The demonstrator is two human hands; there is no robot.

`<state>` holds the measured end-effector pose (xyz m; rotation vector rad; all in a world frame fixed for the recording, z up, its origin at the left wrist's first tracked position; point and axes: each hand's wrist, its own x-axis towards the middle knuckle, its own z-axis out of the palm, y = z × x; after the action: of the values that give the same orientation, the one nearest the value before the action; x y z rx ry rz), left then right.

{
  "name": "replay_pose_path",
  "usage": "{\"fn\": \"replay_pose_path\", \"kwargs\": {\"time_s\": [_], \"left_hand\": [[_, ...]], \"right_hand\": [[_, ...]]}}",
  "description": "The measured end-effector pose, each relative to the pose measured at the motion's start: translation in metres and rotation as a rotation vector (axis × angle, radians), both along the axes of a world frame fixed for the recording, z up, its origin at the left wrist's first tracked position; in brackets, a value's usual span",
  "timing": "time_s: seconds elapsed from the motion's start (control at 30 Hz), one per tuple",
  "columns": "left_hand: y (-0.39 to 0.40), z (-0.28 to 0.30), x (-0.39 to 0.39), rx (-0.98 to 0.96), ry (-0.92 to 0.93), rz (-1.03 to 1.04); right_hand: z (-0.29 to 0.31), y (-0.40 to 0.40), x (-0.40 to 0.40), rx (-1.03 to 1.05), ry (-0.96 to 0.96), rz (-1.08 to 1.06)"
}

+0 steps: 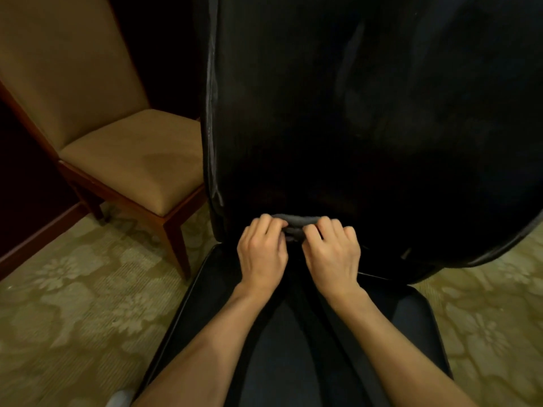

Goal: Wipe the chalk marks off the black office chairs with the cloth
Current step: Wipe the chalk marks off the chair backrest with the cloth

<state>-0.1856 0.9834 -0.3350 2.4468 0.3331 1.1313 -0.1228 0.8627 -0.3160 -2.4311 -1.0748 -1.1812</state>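
1. Grey cloth [294,222] is bunching between my left hand [262,250] and right hand [331,251], both gripping it at the black chair [338,113] back's base.
2. I'm judging it a regrip; next I'm needing one hand pressing upward.

Floor: patterned carpet [73,304], pale floral on olive | Furniture: tan upholstered chair [129,160] with reddish wooden legs, left | Wall: dark, with wooden baseboard [38,239] | Light: dim, warm

The black office chair [367,113] looks like glossy leather; the cloth [293,220] is matt grey fabric; at nine o'clock, a polished-wood chair [123,160] has tan matt upholstery.
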Motion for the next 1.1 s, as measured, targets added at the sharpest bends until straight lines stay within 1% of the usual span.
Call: {"fn": "replay_pose_path", "kwargs": {"time_s": [0.07,0.13,0.23,0.3,0.47,0.63,0.7,0.77,0.8,0.9,0.97,1.03,1.1], "left_hand": [[-0.007,0.004,0.002,0.001,0.014,-0.048],[-0.011,0.019,0.001,0.011,-0.034,-0.076],[-0.019,0.053,0.006,0.047,-0.178,-0.092],[-0.025,0.064,0.013,0.072,-0.232,-0.086],[-0.036,0.036,0.027,0.088,-0.126,-0.107],[-0.055,0.030,0.023,-0.098,0.004,-0.158],[-0.066,0.031,0.020,-0.123,0.057,-0.189],[-0.075,0.046,0.022,-0.062,0.039,-0.237],[-0.080,0.058,0.025,-0.008,0.000,-0.273],[-0.100,0.104,0.039,0.176,-0.175,-0.368],[-0.115,0.128,0.050,0.288,-0.244,-0.426],[-0.123,0.138,0.057,0.411,-0.227,-0.488],[-0.113,0.132,0.061,0.562,-0.159,-0.525]], "right_hand": [[-0.001,-0.012,0.000,-0.030,0.035,-0.018],[0.016,-0.021,-0.001,-0.006,0.017,-0.001],[0.056,-0.030,-0.002,0.149,-0.053,-0.003],[0.066,-0.033,0.000,0.232,-0.085,-0.038],[0.027,-0.044,0.014,0.161,-0.040,-0.103],[0.014,-0.060,0.007,0.125,0.082,-0.129],[0.013,-0.073,0.002,0.108,0.109,-0.153],[0.025,-0.089,0.001,0.160,0.098,-0.174],[0.035,-0.097,0.001,0.214,0.070,-0.188],[0.063,-0.116,0.002,0.443,-0.008,-0.265],[0.067,-0.121,0.001,0.625,0.012,-0.335],[0.061,-0.116,-0.001,0.797,0.067,-0.391],[0.049,-0.101,-0.004,0.916,0.150,-0.444]]}}
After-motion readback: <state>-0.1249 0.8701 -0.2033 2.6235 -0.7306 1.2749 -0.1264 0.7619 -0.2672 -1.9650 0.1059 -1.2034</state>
